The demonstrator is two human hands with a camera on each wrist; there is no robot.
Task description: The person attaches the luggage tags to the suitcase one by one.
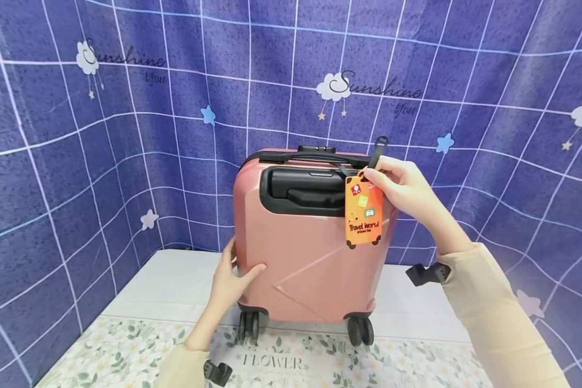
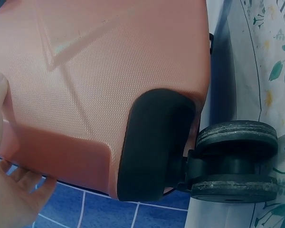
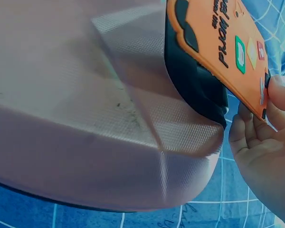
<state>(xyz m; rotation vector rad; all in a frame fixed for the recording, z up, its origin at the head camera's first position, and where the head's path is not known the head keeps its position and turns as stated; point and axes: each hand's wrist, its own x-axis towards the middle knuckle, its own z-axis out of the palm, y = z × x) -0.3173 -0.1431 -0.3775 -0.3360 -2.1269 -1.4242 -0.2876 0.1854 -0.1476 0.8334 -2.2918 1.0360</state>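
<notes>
A pink hard-shell suitcase stands upright on its wheels, with black trim along its top. My left hand holds its left side, thumb on the front face and fingers round the edge; the left wrist view shows this hand at the shell near a black double wheel. At the top right corner, my right hand pinches an orange luggage tag by its upper end. The tag's black strap sticks up above the fingers. In the right wrist view, the thumb lies over the tag's end.
The suitcase's black top handle runs beside a combination lock. Below it sits a dark recess. A floral cloth and white surface lie underneath; a blue gridded curtain hangs behind.
</notes>
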